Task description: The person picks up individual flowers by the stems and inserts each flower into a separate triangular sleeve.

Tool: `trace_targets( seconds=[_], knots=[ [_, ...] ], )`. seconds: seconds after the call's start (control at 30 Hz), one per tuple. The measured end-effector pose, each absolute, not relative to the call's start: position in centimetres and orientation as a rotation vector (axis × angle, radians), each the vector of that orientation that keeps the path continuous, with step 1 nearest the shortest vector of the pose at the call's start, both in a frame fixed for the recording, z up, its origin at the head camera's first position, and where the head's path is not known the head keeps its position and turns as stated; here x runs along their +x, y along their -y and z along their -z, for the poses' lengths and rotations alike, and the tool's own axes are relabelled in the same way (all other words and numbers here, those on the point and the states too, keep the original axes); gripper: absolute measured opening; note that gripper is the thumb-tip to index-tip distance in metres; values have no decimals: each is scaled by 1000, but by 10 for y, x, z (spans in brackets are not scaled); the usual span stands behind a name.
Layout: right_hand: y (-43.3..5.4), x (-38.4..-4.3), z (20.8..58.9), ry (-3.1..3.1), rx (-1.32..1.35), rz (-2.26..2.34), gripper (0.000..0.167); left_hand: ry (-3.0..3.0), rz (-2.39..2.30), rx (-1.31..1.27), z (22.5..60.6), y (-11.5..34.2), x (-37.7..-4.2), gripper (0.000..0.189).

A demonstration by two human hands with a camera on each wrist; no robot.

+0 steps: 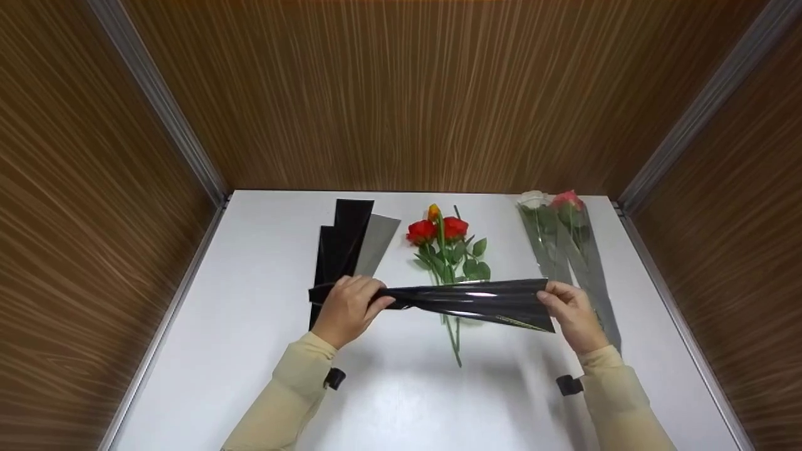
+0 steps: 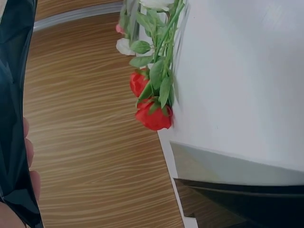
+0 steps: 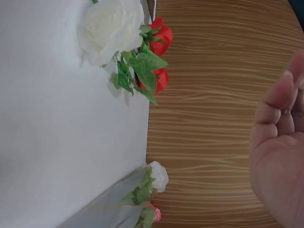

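Observation:
A glossy black flower sleeve [image 1: 479, 299] is stretched sideways above the table between both hands. My left hand [image 1: 351, 308] grips its narrow, gathered part, thumb along the near side. At the wide right end, my right hand [image 1: 575, 318] pinches the edge between thumb and fingers. Partly covered beneath the sleeve lie two red roses [image 1: 421, 232], an orange bud [image 1: 433, 212] and green stems [image 1: 452, 341]. The right wrist view also shows a white rose [image 3: 111, 31] beside the red ones; in the head view the sleeve mostly hides it.
More black sleeves [image 1: 352, 228] and a grey piece [image 1: 379, 241] lie at the left, behind my left hand. At the back right are a wrapped white rose [image 1: 533, 200] and a wrapped pink rose [image 1: 569, 201]. Wood-patterned panels [image 1: 401, 94] enclose the white table [image 1: 250, 250].

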State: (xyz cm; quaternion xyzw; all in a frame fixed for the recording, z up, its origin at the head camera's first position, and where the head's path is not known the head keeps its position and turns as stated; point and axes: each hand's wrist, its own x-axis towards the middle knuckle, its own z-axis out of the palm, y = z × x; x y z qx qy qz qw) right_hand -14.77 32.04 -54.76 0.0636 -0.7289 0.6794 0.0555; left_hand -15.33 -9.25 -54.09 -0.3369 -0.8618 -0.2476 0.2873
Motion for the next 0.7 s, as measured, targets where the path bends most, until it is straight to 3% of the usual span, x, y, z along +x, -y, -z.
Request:
trace_targets(
  seconds=[0.4,0.7],
  knots=[
    [-329,-153,531,2406,249,-1806,20,2317,637,-1054,538,96,-154,26],
    [-328,-152,533,2403,317,-2216,48,2295,669,-985,542,99,-152,21]
  ],
)
